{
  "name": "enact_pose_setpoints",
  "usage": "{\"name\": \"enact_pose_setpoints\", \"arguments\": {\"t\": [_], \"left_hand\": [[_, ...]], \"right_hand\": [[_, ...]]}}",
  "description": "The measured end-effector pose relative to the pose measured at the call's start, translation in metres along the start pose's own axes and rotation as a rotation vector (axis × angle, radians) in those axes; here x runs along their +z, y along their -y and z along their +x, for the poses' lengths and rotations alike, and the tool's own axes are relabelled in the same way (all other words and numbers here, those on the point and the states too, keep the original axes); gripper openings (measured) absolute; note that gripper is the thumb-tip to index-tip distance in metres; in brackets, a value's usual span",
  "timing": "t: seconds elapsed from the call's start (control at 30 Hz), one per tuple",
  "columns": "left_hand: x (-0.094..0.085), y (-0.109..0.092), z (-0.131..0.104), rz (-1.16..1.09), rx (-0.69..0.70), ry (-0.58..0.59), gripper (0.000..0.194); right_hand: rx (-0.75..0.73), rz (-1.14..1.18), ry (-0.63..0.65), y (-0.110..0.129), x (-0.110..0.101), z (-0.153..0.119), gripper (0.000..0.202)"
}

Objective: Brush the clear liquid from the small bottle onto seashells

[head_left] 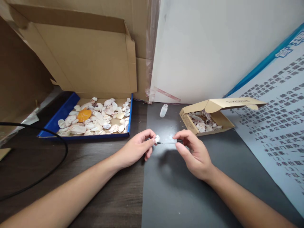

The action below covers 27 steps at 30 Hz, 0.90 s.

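Between thumb and fingers, my left hand (142, 145) pinches a small white shell (157, 138). A thin rod (167, 143) with a dark tip reaches the shell from the right. My right hand (192, 150) has its thumb and index finger around the rod's other end, which they partly hide. Beyond the hands, a small translucent white bottle (163, 110) stands uncapped on the dark grey mat (163, 196).
At the left, an open blue-edged box (83, 138) holds several shells and an orange one (84, 115). A smaller carton (190, 122) with shells lies at the right. A black cable (65, 152) curves at far left; a printed board (273, 133) leans at right.
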<state>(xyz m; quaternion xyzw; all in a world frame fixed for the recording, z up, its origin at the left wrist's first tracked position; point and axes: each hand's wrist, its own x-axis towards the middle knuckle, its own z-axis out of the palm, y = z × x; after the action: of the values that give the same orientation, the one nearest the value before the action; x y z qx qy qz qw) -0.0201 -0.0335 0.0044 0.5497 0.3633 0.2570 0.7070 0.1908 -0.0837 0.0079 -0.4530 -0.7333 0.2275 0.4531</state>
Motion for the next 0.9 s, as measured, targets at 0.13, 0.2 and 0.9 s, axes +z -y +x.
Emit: {"name": "enact_pose_setpoints", "arguments": {"t": [0.13, 0.2, 0.9], "left_hand": [[-0.0003, 0.0007, 0.0003, -0.004, 0.006, 0.0, 0.03], [-0.0005, 0.0011, 0.0003, -0.005, 0.006, 0.005, 0.03], [-0.0001, -0.0009, -0.0009, -0.028, 0.008, -0.002, 0.024]], "right_hand": [[0.007, -0.009, -0.002, 0.0003, 0.0003, 0.0002, 0.01], [0.021, -0.02, 0.0, 0.0003, 0.0009, -0.0001, 0.011], [0.037, -0.033, 0.016, -0.0005, 0.0017, 0.0011, 0.006]]}}
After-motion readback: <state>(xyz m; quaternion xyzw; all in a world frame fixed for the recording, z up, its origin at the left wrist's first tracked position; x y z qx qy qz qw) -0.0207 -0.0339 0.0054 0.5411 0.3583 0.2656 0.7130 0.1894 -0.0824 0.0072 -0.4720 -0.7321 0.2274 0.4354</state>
